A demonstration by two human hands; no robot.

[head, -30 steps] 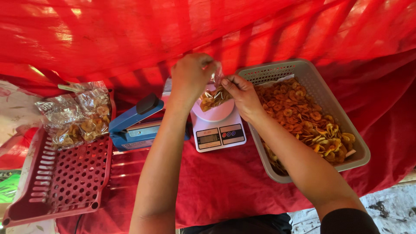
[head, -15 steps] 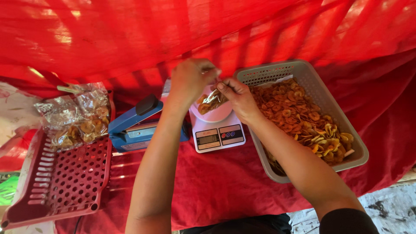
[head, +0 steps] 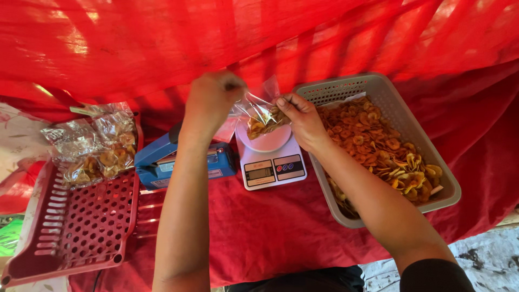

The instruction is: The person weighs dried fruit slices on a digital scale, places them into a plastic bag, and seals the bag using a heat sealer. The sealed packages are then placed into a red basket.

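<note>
A table draped in red cloth (head: 259,232) is seen from above, with two bare forearms reaching away from the viewer across it. At the near left, a red perforated tray (head: 75,227) is laid at a tilt, and sealed clear packets of chips (head: 94,143) are piled at its far end. Just right of the tray, a blue sealer (head: 178,159) is set on the cloth. Beside it, near the middle, a white scale (head: 270,162) is placed, its round pan partly hidden. At the right, a grey basket (head: 400,116) is filled with golden chips (head: 378,146). Above the scale, a small clear bag (head: 262,116) holding some chips is gripped from both sides: its left edge is pinched by the closed left hand (head: 211,100), and its right edge is pinched by the fingers of the right hand (head: 303,119). Beyond everything, a red sheet (head: 259,38) is hung as a backdrop.
</note>
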